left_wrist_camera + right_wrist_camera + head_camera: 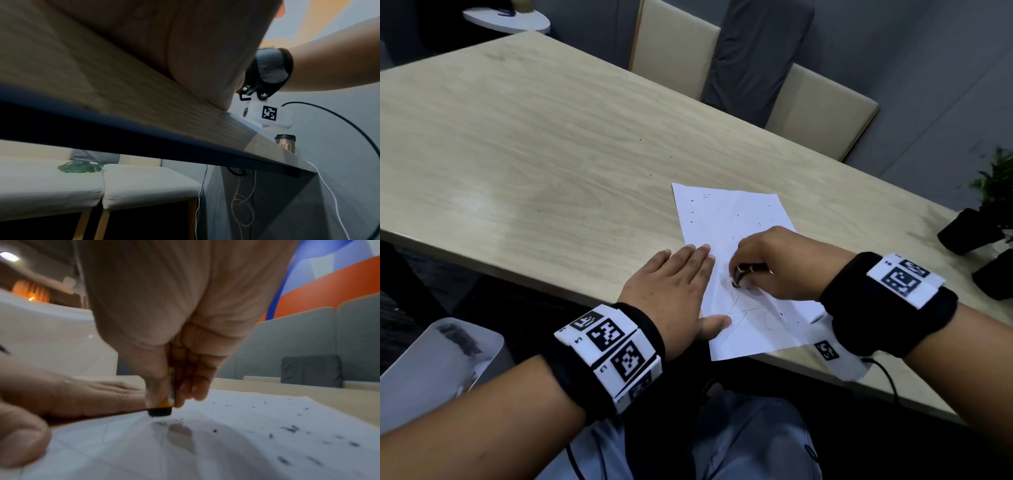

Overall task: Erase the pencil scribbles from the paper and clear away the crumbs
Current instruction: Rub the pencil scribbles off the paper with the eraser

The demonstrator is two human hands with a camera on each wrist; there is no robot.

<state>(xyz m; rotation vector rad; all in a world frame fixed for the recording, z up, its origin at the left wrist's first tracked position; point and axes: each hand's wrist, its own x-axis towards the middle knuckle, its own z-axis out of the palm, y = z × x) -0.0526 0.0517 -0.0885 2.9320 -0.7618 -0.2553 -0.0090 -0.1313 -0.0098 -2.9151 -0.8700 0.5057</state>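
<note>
A white sheet of paper (732, 219) lies near the table's front edge, with faint pencil lines (736, 313) low on it and dark eraser crumbs (290, 429) scattered over it. My right hand (774, 263) pinches a black eraser in a yellow sleeve (164, 407), its tip down on the paper (226, 451). My left hand (674, 291) lies flat with straight fingers on the sheet's left edge, thumb on the paper. In the left wrist view only my palm (185, 48) against the table shows.
The wooden table (534, 154) stretches away to the left and back. Black plant pots (969, 233) stand at the right edge. Cushioned benches (818, 113) line the far side. A copper tumbler (285, 142) stands on the table. A white bin (431, 363) sits by my left knee.
</note>
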